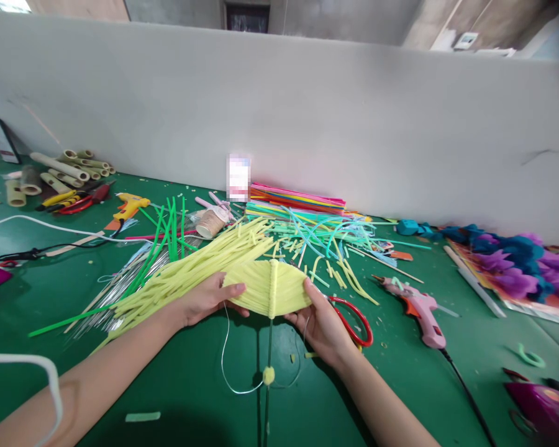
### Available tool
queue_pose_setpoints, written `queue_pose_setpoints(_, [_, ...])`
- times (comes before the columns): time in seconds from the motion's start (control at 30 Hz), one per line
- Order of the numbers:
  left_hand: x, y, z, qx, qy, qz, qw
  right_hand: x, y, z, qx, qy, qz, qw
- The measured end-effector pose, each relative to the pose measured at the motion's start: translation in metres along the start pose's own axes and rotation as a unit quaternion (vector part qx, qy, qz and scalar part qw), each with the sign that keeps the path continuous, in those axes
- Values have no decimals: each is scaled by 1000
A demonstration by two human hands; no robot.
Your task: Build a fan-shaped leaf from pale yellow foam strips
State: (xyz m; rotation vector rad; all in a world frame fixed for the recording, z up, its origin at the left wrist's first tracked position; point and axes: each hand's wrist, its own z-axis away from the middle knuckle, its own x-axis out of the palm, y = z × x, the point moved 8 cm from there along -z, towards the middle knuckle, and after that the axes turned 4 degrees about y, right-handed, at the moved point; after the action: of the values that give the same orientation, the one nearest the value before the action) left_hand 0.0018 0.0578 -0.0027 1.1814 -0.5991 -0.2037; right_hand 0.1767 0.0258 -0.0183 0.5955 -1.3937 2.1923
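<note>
Both my hands hold a pale yellow fan-shaped piece (266, 287) made of fuzzy pipe-cleaner stems, bound down its middle by a vertical stem. My left hand (208, 299) grips its left edge, thumb on top and fingers under it. My right hand (323, 323) grips its right edge the same way. A thin dark wire stem (267, 354) runs down from the piece toward me, with a small yellow pompom (269, 375) on it. A thin white wire (228, 366) loops on the green table beneath.
A heap of yellow stems (186, 273), green stems (168, 233) and silver wires lies left. Red scissors (354, 320) sit under my right hand, with a pink glue gun (419, 310) to their right. Yellow glue gun (128, 205), twine spool (210, 222), coloured stem bundles (298, 198), purple-blue flowers (517, 261), grey wall behind.
</note>
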Motion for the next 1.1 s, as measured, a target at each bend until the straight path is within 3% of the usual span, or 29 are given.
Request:
queue_pose_setpoints(0.5, [-10,-2,-3,14,52,58,997,2,-1,2,-6,-7,3,1000])
queue_pose_setpoints(0.7, [-8,-1,-5,17,67,42,997,8,-2,6,-35,-22,57,998])
queue_pose_setpoints(1.1, [-8,-3,-3,9,84,19,996,10,0,13,-110,6,194,975])
